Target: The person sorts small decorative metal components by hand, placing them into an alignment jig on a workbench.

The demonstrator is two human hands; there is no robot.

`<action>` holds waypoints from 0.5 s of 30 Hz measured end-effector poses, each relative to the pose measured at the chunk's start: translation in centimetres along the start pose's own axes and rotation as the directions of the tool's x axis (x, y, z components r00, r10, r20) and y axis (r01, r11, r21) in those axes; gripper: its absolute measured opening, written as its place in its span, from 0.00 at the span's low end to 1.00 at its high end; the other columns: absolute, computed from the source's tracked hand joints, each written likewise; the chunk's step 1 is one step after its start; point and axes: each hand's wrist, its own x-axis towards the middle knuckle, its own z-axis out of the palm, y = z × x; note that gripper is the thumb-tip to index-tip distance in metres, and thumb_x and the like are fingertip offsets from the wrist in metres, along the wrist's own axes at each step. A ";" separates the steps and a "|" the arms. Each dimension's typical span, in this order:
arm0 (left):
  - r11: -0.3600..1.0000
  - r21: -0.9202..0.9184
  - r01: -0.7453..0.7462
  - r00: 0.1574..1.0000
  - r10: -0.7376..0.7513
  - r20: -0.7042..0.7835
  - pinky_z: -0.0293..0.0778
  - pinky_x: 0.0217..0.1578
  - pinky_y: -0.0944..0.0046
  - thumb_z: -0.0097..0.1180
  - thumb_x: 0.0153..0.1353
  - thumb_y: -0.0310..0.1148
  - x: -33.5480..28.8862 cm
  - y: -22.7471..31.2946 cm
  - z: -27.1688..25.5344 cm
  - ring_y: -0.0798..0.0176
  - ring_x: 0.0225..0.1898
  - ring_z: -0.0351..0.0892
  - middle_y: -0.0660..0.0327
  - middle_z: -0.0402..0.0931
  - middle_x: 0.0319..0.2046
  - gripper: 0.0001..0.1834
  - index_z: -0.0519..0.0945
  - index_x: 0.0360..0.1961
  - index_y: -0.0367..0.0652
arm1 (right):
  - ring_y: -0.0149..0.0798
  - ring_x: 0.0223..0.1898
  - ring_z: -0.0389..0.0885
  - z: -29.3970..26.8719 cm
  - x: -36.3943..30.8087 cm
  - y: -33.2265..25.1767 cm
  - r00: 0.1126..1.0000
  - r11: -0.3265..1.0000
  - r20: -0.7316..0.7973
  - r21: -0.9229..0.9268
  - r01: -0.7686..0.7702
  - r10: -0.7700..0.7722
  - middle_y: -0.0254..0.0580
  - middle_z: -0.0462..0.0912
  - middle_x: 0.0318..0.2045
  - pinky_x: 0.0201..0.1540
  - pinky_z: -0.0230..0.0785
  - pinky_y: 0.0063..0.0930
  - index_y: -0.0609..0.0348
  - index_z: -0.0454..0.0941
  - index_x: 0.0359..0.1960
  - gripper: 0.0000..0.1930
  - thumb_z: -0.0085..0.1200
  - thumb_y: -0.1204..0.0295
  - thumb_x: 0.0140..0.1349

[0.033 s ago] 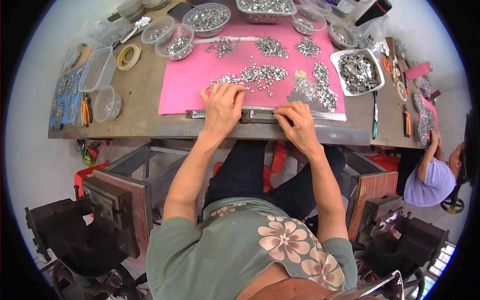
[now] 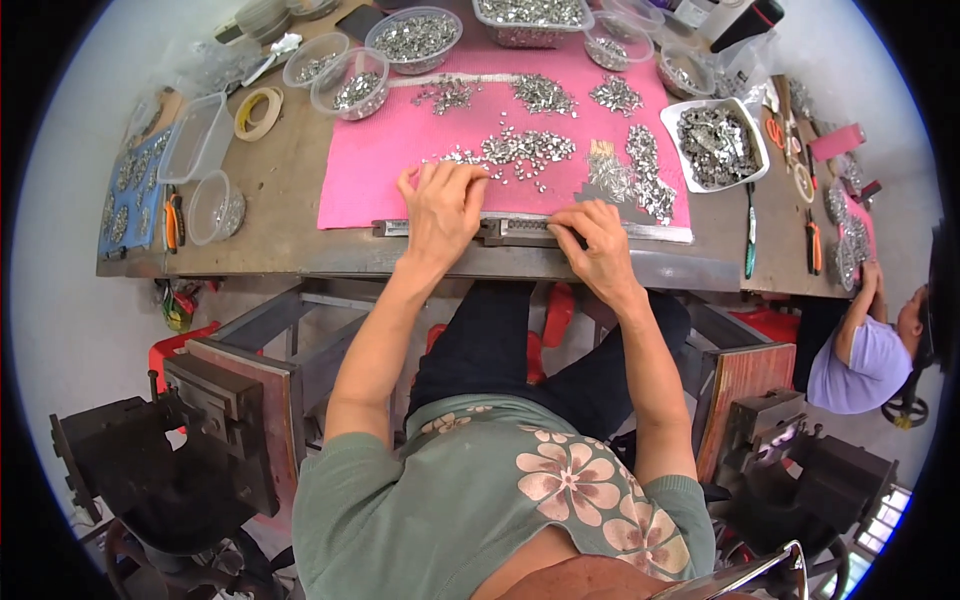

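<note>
A long narrow metal jig (image 2: 520, 228) with a toothed slot lies along the front edge of the pink mat (image 2: 350, 185). My left hand (image 2: 440, 215) arches over the jig's left part, its bent fingertips at the near edge of a scattered pile of small shiny metal pieces (image 2: 527, 147). Those fingers are drawn together; whatever they hold is hidden. At the right end of the toothed slot, my right hand (image 2: 600, 245) has thumb and index finger closed in a pinch. Anything between them is too small to make out.
Thin metal pins (image 2: 612, 178) and more loose pieces (image 2: 650, 175) lie right of the pile. A white tray (image 2: 672, 165) of metal parts stands beyond them. Clear tubs (image 2: 350, 105) line the back. Green-handled pliers (image 2: 750, 245) lie at right, where another person (image 2: 865, 350) works.
My left hand has shifted very slightly at the pile. The right hand stays at the jig's slot, and the rest looks the same.
</note>
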 end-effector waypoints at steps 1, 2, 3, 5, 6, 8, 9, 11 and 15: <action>1.000 0.002 0.001 1.000 -0.001 -0.001 0.57 0.58 0.48 0.64 0.62 0.31 0.4 -0.3 0.1 0.61 0.38 0.77 0.66 0.80 0.33 0.04 0.86 0.37 0.49 | 0.42 0.39 0.78 0.2 0.5 0.2 1.000 1.000 -0.016 0.006 0.017 -0.017 0.37 0.82 0.36 0.44 0.65 0.37 0.58 0.83 0.34 0.06 0.66 0.78 0.56; 1.000 0.016 -0.015 0.999 0.015 0.029 0.57 0.58 0.48 0.64 0.62 0.32 0.7 -0.6 0.1 0.61 0.39 0.76 0.66 0.79 0.33 0.04 0.86 0.38 0.50 | 0.42 0.39 0.78 0.5 1.0 0.4 1.000 1.000 -0.015 0.008 0.019 -0.018 0.37 0.82 0.36 0.44 0.65 0.37 0.58 0.83 0.34 0.06 0.66 0.78 0.56; 0.999 0.031 -0.031 0.998 0.029 0.059 0.57 0.58 0.48 0.65 0.62 0.32 0.8 -0.8 0.1 0.61 0.40 0.76 0.66 0.79 0.32 0.04 0.86 0.38 0.50 | 0.43 0.38 0.78 1.1 1.8 0.4 1.000 1.000 -0.002 -0.014 0.007 -0.007 0.38 0.81 0.35 0.43 0.65 0.37 0.58 0.83 0.34 0.05 0.65 0.77 0.57; 0.999 0.030 -0.029 0.996 0.026 0.083 0.57 0.58 0.48 0.65 0.62 0.32 0.8 -1.0 0.2 0.61 0.41 0.76 0.66 0.78 0.32 0.04 0.86 0.38 0.51 | 0.43 0.38 0.77 2.3 3.3 0.5 1.000 0.999 0.009 -0.039 -0.005 0.006 0.38 0.81 0.33 0.43 0.64 0.38 0.58 0.83 0.35 0.05 0.65 0.77 0.58; 0.999 0.031 -0.027 0.994 0.023 0.107 0.57 0.58 0.48 0.65 0.62 0.32 0.8 -1.1 0.2 0.60 0.42 0.75 0.66 0.78 0.32 0.05 0.86 0.38 0.52 | 0.44 0.37 0.76 3.1 4.0 0.5 1.000 0.999 -0.013 -0.044 0.024 -0.025 0.39 0.79 0.32 0.42 0.64 0.38 0.58 0.83 0.34 0.04 0.64 0.76 0.58; 0.999 0.034 -0.019 0.995 0.016 0.103 0.57 0.58 0.48 0.65 0.61 0.32 0.7 -1.1 0.0 0.60 0.41 0.75 0.66 0.78 0.32 0.05 0.86 0.39 0.51 | 0.45 0.38 0.75 4.5 5.0 0.7 0.998 0.997 -0.028 -0.052 0.053 -0.054 0.39 0.77 0.31 0.43 0.64 0.39 0.57 0.83 0.33 0.03 0.64 0.74 0.59; 0.999 0.037 -0.011 0.995 0.008 0.099 0.56 0.58 0.48 0.65 0.61 0.32 0.7 -1.1 0.0 0.60 0.41 0.75 0.66 0.78 0.32 0.06 0.86 0.39 0.51 | 0.45 0.38 0.75 5.0 5.3 0.7 0.998 0.997 -0.029 -0.053 0.052 -0.054 0.39 0.77 0.31 0.43 0.64 0.39 0.57 0.83 0.33 0.03 0.64 0.74 0.59; 0.999 0.031 -0.006 0.995 0.003 0.100 0.56 0.58 0.48 0.65 0.61 0.32 0.6 -1.4 0.0 0.60 0.41 0.75 0.66 0.78 0.33 0.06 0.86 0.39 0.51 | 0.45 0.38 0.76 5.8 5.7 0.6 0.998 0.990 -0.002 -0.132 0.057 -0.058 0.40 0.76 0.32 0.43 0.64 0.40 0.57 0.82 0.33 0.04 0.64 0.73 0.59; 1.000 0.027 0.006 0.996 -0.008 0.093 0.57 0.57 0.47 0.66 0.61 0.33 0.8 -1.2 0.3 0.60 0.41 0.75 0.66 0.78 0.33 0.05 0.86 0.38 0.50 | 0.47 0.41 0.76 6.4 5.9 0.6 0.999 0.976 0.043 -0.216 0.010 0.000 0.43 0.78 0.34 0.47 0.65 0.41 0.59 0.82 0.33 0.06 0.65 0.72 0.57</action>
